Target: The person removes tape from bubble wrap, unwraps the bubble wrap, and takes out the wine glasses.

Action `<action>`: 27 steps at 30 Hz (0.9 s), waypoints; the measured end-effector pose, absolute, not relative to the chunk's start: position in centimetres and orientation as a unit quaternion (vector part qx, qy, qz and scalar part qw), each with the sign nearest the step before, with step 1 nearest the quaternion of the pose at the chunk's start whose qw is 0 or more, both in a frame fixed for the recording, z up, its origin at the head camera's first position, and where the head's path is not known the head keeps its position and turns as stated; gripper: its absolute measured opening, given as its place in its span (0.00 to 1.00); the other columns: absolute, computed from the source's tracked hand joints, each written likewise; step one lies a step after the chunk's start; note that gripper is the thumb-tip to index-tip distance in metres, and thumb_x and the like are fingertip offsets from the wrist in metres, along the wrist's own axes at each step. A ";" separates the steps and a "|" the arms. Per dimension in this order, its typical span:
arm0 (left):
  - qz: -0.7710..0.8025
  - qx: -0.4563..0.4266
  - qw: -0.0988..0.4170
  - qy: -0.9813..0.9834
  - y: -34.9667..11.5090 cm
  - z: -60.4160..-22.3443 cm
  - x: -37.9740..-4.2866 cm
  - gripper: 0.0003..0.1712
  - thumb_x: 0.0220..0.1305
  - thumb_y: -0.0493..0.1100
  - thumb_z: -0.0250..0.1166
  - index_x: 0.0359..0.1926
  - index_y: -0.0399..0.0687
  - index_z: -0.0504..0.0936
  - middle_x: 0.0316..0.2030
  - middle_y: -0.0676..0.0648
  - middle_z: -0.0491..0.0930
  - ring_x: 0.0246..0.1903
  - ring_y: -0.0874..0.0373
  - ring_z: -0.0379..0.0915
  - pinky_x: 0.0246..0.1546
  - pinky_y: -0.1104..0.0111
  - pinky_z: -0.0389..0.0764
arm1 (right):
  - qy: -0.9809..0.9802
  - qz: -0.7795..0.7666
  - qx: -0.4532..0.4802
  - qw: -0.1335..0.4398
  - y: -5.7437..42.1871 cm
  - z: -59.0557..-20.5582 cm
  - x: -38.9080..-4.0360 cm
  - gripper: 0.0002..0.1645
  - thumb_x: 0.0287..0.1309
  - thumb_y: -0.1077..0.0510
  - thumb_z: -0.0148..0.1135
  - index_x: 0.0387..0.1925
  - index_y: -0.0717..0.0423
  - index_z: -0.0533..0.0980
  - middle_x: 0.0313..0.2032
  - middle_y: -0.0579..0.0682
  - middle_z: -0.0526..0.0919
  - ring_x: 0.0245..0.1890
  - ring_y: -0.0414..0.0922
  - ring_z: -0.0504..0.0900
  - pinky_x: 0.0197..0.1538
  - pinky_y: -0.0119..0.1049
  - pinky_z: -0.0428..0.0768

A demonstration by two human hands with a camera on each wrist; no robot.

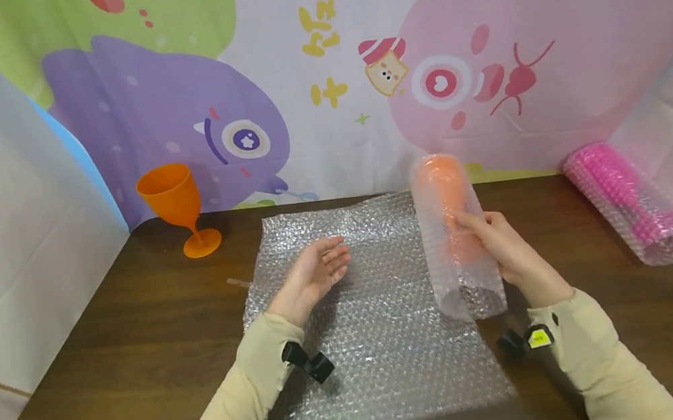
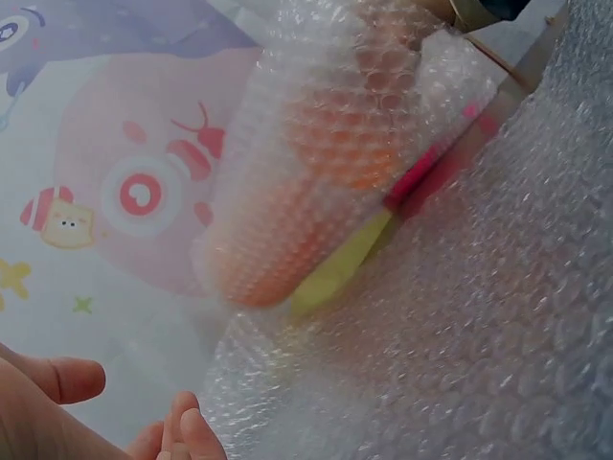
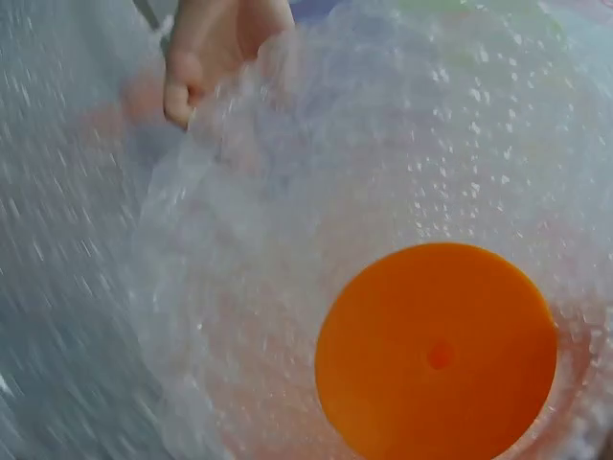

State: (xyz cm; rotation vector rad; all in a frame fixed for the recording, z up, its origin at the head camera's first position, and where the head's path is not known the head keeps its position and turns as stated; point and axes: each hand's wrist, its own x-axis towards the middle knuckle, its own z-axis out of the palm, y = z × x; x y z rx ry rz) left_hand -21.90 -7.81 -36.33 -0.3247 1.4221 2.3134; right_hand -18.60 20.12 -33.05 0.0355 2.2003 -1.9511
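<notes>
My right hand (image 1: pixel 507 247) grips a roll of bubble wrap (image 1: pixel 441 281) around an orange goblet (image 1: pixel 446 186), its thumb on the front of the roll. In the right wrist view, the goblet's round orange base (image 3: pixel 436 355) shows inside the roll's open end. To the left, my left hand (image 1: pixel 313 273) hovers over a flat bubble wrap sheet (image 1: pixel 380 348), its fingers loosely bent with nothing in them. Fingers of this hand (image 2: pixel 192 436) appear at the lower edge of the left wrist view, apart from the roll.
An unwrapped orange goblet (image 1: pixel 170 199) stands at the back left of the dark wooden table (image 1: pixel 114 366). At the right lies a pink goblet (image 1: pixel 613 180) rolled in bubble wrap. A cartoon-printed cloth (image 1: pixel 329 129) hangs behind, with pale side walls. A small clear strip (image 1: pixel 237 282) sticks out beside the sheet.
</notes>
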 end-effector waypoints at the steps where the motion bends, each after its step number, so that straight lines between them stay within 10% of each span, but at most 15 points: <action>1: 0.828 -0.117 0.203 0.509 -7.8 -36.4 -21.9 0.18 0.64 0.39 0.48 0.53 0.37 0.67 0.35 0.48 0.73 0.31 0.60 0.72 0.33 0.73 0.71 | 0.745 -0.660 0.014 0.099 19.8 -33.0 -18.5 0.20 0.62 0.44 0.48 0.33 0.58 0.69 0.24 0.42 0.77 0.25 0.37 0.78 0.31 0.34 0.79; 9: 0.819 -0.109 0.215 0.521 -7.3 -36.5 -21.6 0.21 0.64 0.40 0.50 0.57 0.36 0.65 0.33 0.50 0.74 0.29 0.61 0.72 0.34 0.73 0.71 | 0.747 -0.647 0.071 0.137 16.7 -32.9 -17.1 0.46 0.59 0.39 0.48 0.61 0.63 0.39 0.55 0.59 0.53 0.45 0.47 0.70 0.44 0.37 0.74; 21: 0.804 -0.046 0.241 0.541 -6.6 -36.2 -20.8 0.26 0.65 0.44 0.51 0.61 0.37 0.62 0.52 0.41 0.69 0.42 0.56 0.70 0.57 0.59 0.66 | 0.761 -0.631 0.061 0.137 13.5 -33.6 -15.7 0.46 0.56 0.45 0.54 0.59 0.60 0.36 0.52 0.62 0.58 0.45 0.49 0.71 0.44 0.36 0.72; 27: 0.782 0.004 0.225 0.581 -6.2 -36.0 -20.0 0.22 0.63 0.49 0.54 0.54 0.42 0.69 0.40 0.49 0.75 0.41 0.57 0.72 0.53 0.57 0.70 | 0.777 -0.612 0.019 0.142 12.3 -34.3 -15.0 0.49 0.56 0.45 0.56 0.62 0.60 0.35 0.53 0.67 0.64 0.52 0.56 0.72 0.48 0.40 0.73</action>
